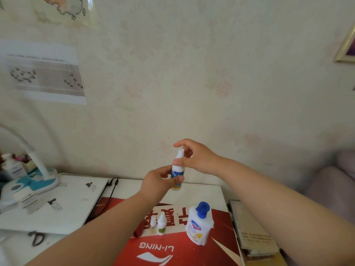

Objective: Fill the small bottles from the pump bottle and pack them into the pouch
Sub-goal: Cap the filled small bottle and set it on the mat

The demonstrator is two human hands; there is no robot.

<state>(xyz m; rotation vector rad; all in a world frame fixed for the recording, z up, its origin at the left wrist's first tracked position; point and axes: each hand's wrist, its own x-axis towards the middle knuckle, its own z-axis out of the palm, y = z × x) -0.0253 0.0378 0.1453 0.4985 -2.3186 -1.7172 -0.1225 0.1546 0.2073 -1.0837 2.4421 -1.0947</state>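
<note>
**Here, one small bottle held up in both hands**

In the head view, the left hand [159,182] grips the small spray bottle [177,176] round its lower body. Fingers and thumb are curled over the blue and yellow label, and the bottle is upright in the air above the far edge of the table [201,192]. The right hand [198,158] pinches the bottle's white top, thumb at the shoulder and fingers curled over the nozzle.

Nearer the camera, the pump bottle [198,226], white with a blue head, stands on a red LI-NING bag [172,250]. To its left, two little bottles [162,224] stand upright just beside each other. A dark red thing [138,230] lies just left of them, partly behind the left forearm; it may be the pouch, but the view is too poor to tell. Scissors [36,238] lie at the left, a desk lamp [38,169] beyond.
</note>
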